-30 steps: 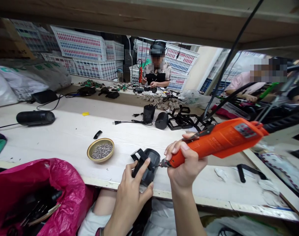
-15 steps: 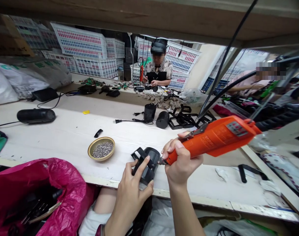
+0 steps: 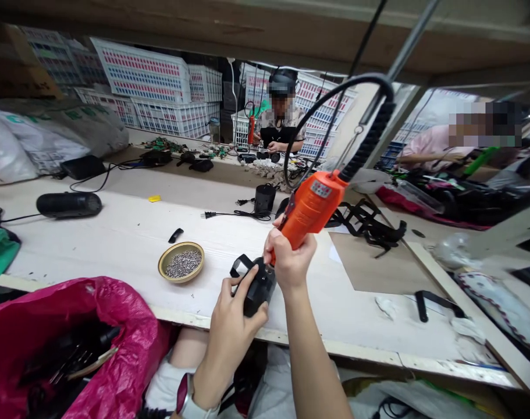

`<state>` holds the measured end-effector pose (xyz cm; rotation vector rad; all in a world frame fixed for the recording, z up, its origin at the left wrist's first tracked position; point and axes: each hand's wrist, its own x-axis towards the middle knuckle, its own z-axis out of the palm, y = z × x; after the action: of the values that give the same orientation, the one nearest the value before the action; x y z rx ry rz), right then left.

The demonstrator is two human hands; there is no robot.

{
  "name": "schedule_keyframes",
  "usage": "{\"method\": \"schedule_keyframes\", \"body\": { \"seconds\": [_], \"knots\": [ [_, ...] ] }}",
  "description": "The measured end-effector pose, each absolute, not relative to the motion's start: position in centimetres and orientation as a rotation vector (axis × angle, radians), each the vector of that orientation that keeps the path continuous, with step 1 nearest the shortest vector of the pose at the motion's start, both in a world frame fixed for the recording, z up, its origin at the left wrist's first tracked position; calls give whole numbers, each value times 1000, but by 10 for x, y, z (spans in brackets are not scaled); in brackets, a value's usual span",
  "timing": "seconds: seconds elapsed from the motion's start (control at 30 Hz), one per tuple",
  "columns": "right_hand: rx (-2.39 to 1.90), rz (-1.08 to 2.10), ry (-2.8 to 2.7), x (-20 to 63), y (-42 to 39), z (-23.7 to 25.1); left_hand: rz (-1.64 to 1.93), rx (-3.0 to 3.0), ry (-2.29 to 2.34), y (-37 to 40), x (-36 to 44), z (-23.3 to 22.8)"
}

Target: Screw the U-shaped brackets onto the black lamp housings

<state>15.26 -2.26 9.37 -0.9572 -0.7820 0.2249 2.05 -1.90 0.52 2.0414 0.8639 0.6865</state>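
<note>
We've got the black cylindrical housing (image 3: 258, 285) at the near edge of the worktop (image 3: 116, 238), approx mid-length. Left hand (image 3: 230, 320) wraps it from below, grip pressed round the body, thumb over the top by the black bracket (image 3: 239, 266). Looks like hard moulded plastic, smooth, prob light and stiff; a round body will want to roll, so we'd hold it round the barrel, not by the thin bracket.

Right hand (image 3: 290, 262) is closed tight round the orange electric screwdriver (image 3: 310, 208), nearly upright, tip down at the housing's top; the bit itself is hidden behind the fingers. Ribbed black cable (image 3: 369, 139) loops off its upper end.

Left of the housing, a shallow brass-coloured dish of small screws (image 3: 181, 263), w/ a small black clip (image 3: 175, 235) beyond it. Crinkly pink plastic bag (image 3: 73, 343) sits below the near-left corner. More black cylinders (image 3: 265, 199) w/ a cord stand mid-worktop.
</note>
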Motion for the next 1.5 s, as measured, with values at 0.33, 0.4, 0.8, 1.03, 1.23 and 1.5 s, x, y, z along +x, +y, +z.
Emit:
{"method": "schedule_keyframes", "body": {
  "seconds": [0.33, 0.4, 0.8, 1.03, 1.23, 1.5],
  "knots": [
    [-1021, 102, -666, 161, -28, 98, 639, 2044, 855, -17, 16, 10],
    [-1096, 3, -609, 167, -38, 96, 700, 1990, 802, -19, 13, 6],
    [-1451, -514, -1122, 132, -76, 49, 1094, 2340, 614, -31, -12, -20],
    [-1597, 92, -1305, 150, -60, 31, 1075, 2437, 526, -33, -15, -20],
    [-1611, 293, -977, 172, -63, 11, 1065, 2428, 487, -33, -16, -24],
    [-1578, 342, -510, 191, -81, -12, 1181, 2045, 577, -27, -51, 16]
  ]
}}
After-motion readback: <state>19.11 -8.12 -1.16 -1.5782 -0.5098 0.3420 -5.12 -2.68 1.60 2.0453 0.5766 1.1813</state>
